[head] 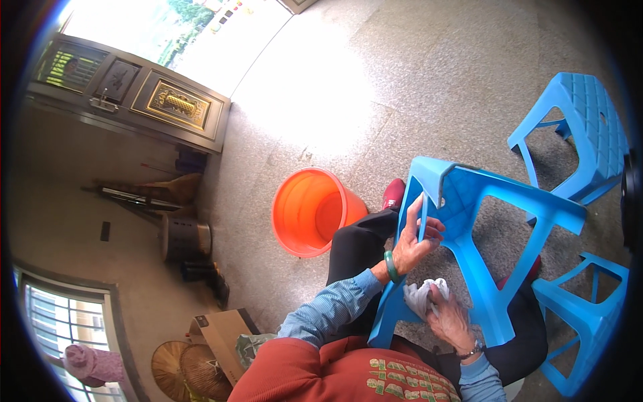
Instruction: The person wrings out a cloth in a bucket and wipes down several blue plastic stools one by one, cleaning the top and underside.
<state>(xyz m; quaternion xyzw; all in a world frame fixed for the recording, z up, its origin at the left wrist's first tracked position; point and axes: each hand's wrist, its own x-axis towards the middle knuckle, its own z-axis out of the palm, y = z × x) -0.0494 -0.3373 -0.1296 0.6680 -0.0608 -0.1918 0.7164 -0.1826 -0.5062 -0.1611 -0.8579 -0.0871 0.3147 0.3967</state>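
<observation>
A blue plastic stool point(477, 251) lies tipped on its side between my knees, its hollow underside towards me. My left hand point(414, 246), with a green bangle at the wrist, grips a leg edge of the stool near its upper end. Below it, my right hand point(447, 316) holds a crumpled white cloth point(422, 299) against the lower part of the stool's frame. Part of the cloth is hidden by my fingers.
An orange plastic bucket point(346, 201) stands beside my left leg. Two more blue stools point(593, 130) are at the right. A cardboard box point(223, 336), woven straw hats point(201, 369) and a drum-shaped container point(186, 238) sit along the wall. A metal door point(176, 103) stands open.
</observation>
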